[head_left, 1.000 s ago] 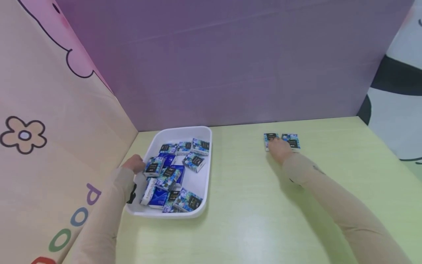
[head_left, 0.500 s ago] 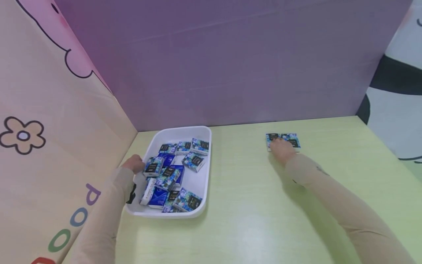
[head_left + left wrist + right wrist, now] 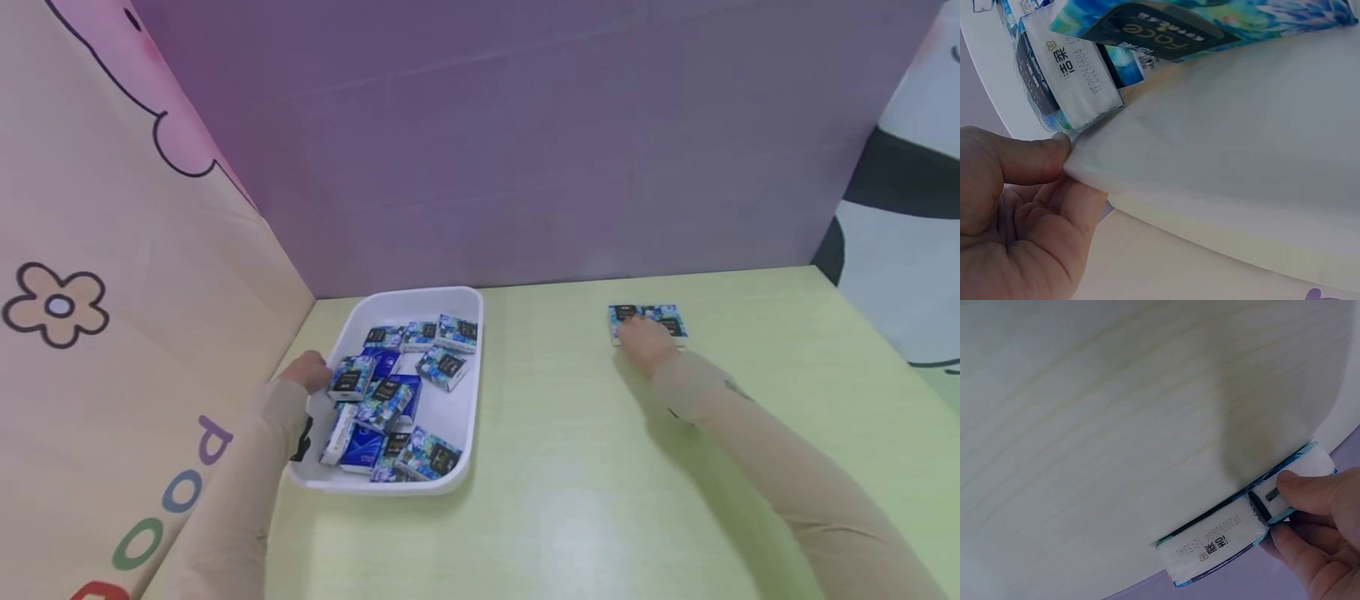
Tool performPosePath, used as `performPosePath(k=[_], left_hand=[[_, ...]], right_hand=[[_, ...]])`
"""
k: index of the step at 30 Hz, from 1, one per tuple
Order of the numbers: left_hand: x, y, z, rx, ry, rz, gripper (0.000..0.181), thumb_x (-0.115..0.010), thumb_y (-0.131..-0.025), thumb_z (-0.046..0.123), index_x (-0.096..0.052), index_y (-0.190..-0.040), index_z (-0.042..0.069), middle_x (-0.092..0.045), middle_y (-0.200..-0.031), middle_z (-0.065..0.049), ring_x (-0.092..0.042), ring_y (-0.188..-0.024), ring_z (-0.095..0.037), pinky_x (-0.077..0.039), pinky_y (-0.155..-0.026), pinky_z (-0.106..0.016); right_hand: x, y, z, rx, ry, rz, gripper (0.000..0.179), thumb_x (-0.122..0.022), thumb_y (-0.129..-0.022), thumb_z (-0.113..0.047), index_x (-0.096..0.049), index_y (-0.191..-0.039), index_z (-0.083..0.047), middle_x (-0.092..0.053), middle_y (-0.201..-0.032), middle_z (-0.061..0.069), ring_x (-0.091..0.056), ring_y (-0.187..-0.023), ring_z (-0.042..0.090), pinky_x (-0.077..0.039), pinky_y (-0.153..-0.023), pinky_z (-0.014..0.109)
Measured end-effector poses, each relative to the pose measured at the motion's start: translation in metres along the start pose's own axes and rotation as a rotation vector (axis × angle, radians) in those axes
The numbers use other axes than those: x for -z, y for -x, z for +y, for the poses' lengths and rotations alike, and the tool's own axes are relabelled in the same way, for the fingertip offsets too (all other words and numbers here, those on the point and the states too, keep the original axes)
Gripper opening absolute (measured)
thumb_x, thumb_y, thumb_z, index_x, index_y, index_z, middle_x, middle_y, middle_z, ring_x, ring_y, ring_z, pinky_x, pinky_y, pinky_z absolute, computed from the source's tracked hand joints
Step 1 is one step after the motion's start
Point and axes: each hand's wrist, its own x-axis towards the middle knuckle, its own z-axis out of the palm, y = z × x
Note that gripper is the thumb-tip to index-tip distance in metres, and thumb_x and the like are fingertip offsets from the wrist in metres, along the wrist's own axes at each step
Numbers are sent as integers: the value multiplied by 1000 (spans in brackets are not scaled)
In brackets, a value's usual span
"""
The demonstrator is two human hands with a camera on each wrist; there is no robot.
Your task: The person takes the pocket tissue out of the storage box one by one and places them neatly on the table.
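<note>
My left hand pinches the left rim of a white plastic tray, with thumb and fingers on either side of the rim in the left wrist view. Inside lie several small tissue packs with blue floral wrapping, and a few plain blue packs. On the far part of the table, my right hand grips a floral tissue pack between thumb and fingers. A second tissue pack lies right against it, side by side. The right hand partly hides both packs in the head view.
The pale yellow-green table runs back to a purple panel. A cream printed panel stands close along the left, beside the tray. Another printed panel borders the right.
My right hand has slid its tissue pack slightly to the right, closing the gap to the second pack. The left hand stays on the tray rim.
</note>
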Motion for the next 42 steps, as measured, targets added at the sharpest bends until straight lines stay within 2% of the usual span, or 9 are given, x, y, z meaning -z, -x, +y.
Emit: performPosePath(k=[2,5,7,13,20,27,31,35,42], left_hand=[[-2,-14,-12,-34,-17,21,45,-51,-80,17,-50,-112,-15,-57,-105,-28,-56,-95,-38,-46,-82,-45],[-3,-22,-18,-43,-27,22,45,-54,-80,20,-51,-111,-13,-58,-103,-26,-56,-92,-36,-46,-80,-43],[-1,-17,-16,-37,-23,25,45,-52,-80,19,-51,-111,-14,-58,-103,-27,-56,-92,-36,-46,-81,-44],[5,14,5,-20,-16,11,44,-45,-83,13,-44,-115,-18,-53,-108,-32,-53,-100,-42,-43,-88,-48],[4,19,5,-19,-2,14,45,-45,-83,13,-43,-116,-18,-53,-110,-33,-53,-100,-42,-44,-86,-47],[3,20,4,-6,-2,16,44,-45,-84,13,-44,-116,-17,-53,-109,-32,-54,-99,-41,-44,-86,-47],[0,18,3,-2,4,18,44,-46,-84,13,-45,-115,-17,-55,-107,-32,-55,-97,-39,-46,-85,-46],[-1,17,2,-2,-4,20,44,-47,-83,13,-45,-115,-18,-55,-106,-32,-56,-95,-39,-46,-83,-45],[0,15,4,9,5,11,43,-46,-84,13,-44,-116,-15,-54,-107,-29,-54,-96,-37,-45,-84,-45]], right_hand=[[1,0,0,7,4,-8,14,-53,-83,7,-60,-94,7,-60,-90,24,-59,-82,37,-52,-70,45],[1,0,0,12,5,-10,14,-54,-82,8,-59,-94,8,-60,-89,24,-58,-81,36,-52,-71,45],[2,0,0,14,2,-4,14,-53,-82,9,-60,-94,8,-59,-88,24,-58,-81,37,-52,-70,45],[4,-2,-2,8,-18,2,14,-52,-81,10,-60,-93,9,-59,-88,26,-59,-80,38,-52,-69,46],[10,-3,-10,62,-8,35,20,-52,-82,11,-58,-101,11,-59,-99,27,-57,-92,39,-52,-75,46],[34,-11,-41,95,-72,38,30,-43,-91,3,-51,-117,12,-54,-118,29,-53,-108,41,-48,-86,46],[44,-17,-62,125,-134,85,33,-47,-91,-6,-52,-121,7,-54,-122,24,-54,-109,38,-48,-86,45],[52,-20,-83,198,-183,174,34,-56,-87,-10,-56,-118,5,-57,-120,21,-56,-108,35,-49,-86,42],[67,-23,-119,317,-289,216,31,-58,-87,-12,-59,-116,0,-60,-117,16,-57,-108,31,-46,-91,41]])
